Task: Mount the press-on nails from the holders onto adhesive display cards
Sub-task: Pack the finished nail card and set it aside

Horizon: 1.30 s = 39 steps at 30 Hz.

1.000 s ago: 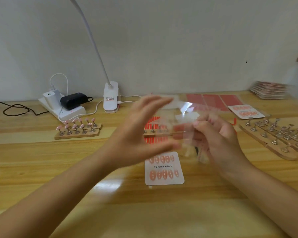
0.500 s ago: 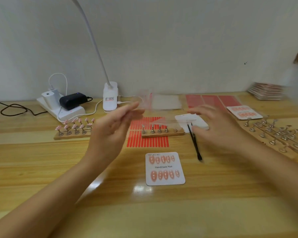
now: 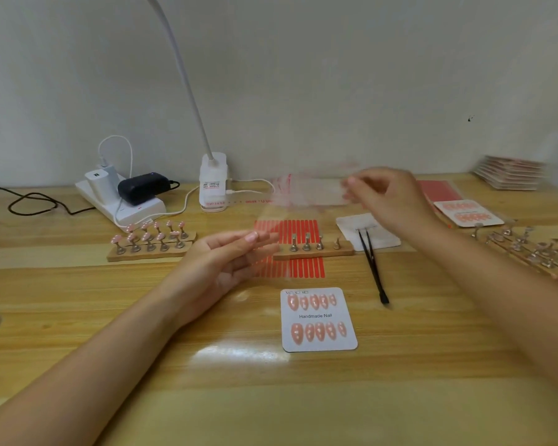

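Bare worktop (image 3: 271,397) in front of finished card (image 3: 318,319); left hand (image 3: 226,268) grip spread, empty; right hand (image 3: 390,201) grip pinching blurred clear bag (image 3: 306,191); right holders (image 3: 529,249) cut off.

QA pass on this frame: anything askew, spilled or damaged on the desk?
Nothing is spilled or broken. The black tweezers lie half propped on the white pad, and the wooden holder strip sits across the red-striped adhesive sheet.

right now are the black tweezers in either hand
No, the black tweezers lie on the wooden table, apart from both hands.
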Each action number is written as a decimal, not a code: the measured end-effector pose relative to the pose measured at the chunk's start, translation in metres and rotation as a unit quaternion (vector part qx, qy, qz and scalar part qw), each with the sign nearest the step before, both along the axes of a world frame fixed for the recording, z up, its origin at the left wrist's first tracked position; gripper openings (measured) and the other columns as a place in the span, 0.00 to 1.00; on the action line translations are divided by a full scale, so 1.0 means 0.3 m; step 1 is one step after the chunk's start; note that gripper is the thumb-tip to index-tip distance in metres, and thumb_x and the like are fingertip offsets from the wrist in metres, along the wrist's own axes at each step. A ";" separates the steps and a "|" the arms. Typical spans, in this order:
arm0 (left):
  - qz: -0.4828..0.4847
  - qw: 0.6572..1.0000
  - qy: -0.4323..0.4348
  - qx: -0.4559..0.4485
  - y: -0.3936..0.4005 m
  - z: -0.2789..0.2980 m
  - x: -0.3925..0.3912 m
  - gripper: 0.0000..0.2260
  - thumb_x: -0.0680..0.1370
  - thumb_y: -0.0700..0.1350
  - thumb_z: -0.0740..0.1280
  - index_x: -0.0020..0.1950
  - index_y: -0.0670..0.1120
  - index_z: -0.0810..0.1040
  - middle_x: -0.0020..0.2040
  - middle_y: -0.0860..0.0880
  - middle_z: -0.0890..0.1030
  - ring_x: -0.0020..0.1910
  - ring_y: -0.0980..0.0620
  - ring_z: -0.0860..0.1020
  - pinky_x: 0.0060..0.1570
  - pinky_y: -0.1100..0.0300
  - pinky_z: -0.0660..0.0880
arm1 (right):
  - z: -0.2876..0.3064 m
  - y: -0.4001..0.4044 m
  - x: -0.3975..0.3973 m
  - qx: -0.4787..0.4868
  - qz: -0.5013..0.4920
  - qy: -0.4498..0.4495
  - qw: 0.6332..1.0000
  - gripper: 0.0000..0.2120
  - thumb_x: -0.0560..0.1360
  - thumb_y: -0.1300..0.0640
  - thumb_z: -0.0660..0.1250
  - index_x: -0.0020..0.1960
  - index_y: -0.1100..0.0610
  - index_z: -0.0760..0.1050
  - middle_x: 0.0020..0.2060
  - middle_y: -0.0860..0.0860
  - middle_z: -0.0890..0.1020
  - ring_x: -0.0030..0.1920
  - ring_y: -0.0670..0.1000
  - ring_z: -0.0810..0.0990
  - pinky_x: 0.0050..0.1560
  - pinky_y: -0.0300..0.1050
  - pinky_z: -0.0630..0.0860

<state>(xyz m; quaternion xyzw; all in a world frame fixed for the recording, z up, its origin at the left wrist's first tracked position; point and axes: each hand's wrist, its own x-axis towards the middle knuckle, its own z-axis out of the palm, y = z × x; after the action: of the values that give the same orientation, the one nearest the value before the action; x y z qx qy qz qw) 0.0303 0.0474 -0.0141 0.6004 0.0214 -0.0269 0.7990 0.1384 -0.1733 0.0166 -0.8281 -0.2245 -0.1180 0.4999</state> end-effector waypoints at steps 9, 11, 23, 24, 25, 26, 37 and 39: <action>0.030 0.999 0.029 0.023 -0.010 0.000 0.003 0.08 0.67 0.43 0.70 0.42 0.41 0.84 0.46 0.42 0.84 0.45 0.49 0.83 0.40 0.56 0.81 | 0.042 0.095 0.098 -0.122 -0.128 -0.280 0.943 0.13 0.79 0.52 0.60 0.60 0.53 0.78 0.51 0.48 0.78 0.36 0.42 0.70 0.39 0.39 0.68; 0.029 0.999 0.029 0.032 -0.009 -0.001 0.003 0.08 0.67 0.43 0.70 0.43 0.40 0.83 0.46 0.42 0.84 0.45 0.49 0.83 0.41 0.55 0.81 | 0.009 0.114 0.115 -0.295 -0.059 -0.190 0.935 0.16 0.80 0.55 0.59 0.67 0.51 0.71 0.59 0.53 0.75 0.49 0.50 0.75 0.49 0.45 0.72; -0.006 0.994 0.021 0.105 0.010 0.033 0.007 0.11 0.63 0.45 0.74 0.41 0.41 0.80 0.45 0.40 0.84 0.44 0.46 0.83 0.35 0.60 0.80 | 0.087 0.107 -0.074 -0.079 0.087 -0.030 0.993 0.12 0.78 0.62 0.57 0.50 0.49 0.77 0.39 0.41 0.79 0.34 0.32 0.74 0.38 0.23 0.70; -0.017 0.992 0.015 0.125 0.016 0.044 0.006 0.12 0.62 0.46 0.74 0.41 0.41 0.79 0.45 0.40 0.84 0.44 0.45 0.83 0.36 0.60 0.80 | 0.088 0.099 -0.104 -0.076 0.105 -0.007 0.992 0.12 0.78 0.62 0.58 0.47 0.48 0.77 0.38 0.42 0.80 0.32 0.34 0.75 0.36 0.25 0.72; -0.029 0.989 0.012 0.145 0.022 0.056 0.005 0.13 0.62 0.46 0.74 0.41 0.41 0.79 0.45 0.40 0.84 0.45 0.45 0.83 0.36 0.59 0.80 | 0.086 0.088 -0.132 -0.077 0.118 0.020 0.990 0.12 0.77 0.62 0.59 0.45 0.48 0.76 0.36 0.43 0.80 0.30 0.36 0.75 0.35 0.29 0.74; -0.043 0.985 0.010 0.167 0.029 0.070 0.005 0.12 0.62 0.46 0.74 0.41 0.41 0.79 0.45 0.41 0.84 0.44 0.46 0.83 0.36 0.59 0.80 | 0.079 0.077 -0.158 -0.085 0.124 0.039 0.988 0.11 0.77 0.62 0.59 0.44 0.48 0.76 0.35 0.45 0.80 0.28 0.38 0.75 0.35 0.31 0.75; -0.163 0.928 0.049 0.331 0.089 0.148 -0.004 0.07 0.60 0.50 0.73 0.35 0.50 0.84 0.38 0.47 0.84 0.38 0.54 0.82 0.31 0.65 0.77 | -0.044 0.006 -0.295 -0.461 0.203 -0.047 0.863 0.41 0.59 0.24 0.63 0.68 0.38 0.62 0.59 0.32 0.64 0.57 0.35 0.60 0.49 0.31 0.61; -0.187 0.923 0.057 0.331 0.081 0.144 -0.003 0.07 0.61 0.49 0.74 0.36 0.50 0.84 0.37 0.48 0.83 0.36 0.55 0.81 0.30 0.66 0.76 | -0.049 0.005 -0.301 -0.453 0.194 -0.071 0.867 0.37 0.62 0.26 0.62 0.68 0.39 0.63 0.60 0.33 0.66 0.60 0.37 0.62 0.53 0.36 0.64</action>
<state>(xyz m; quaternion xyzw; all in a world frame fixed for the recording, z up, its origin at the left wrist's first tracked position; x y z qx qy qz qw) 0.0293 0.0717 0.0290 0.8210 -0.0380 -0.2012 0.5330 0.0482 -0.1719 0.0020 -0.8927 -0.4443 0.0377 0.0651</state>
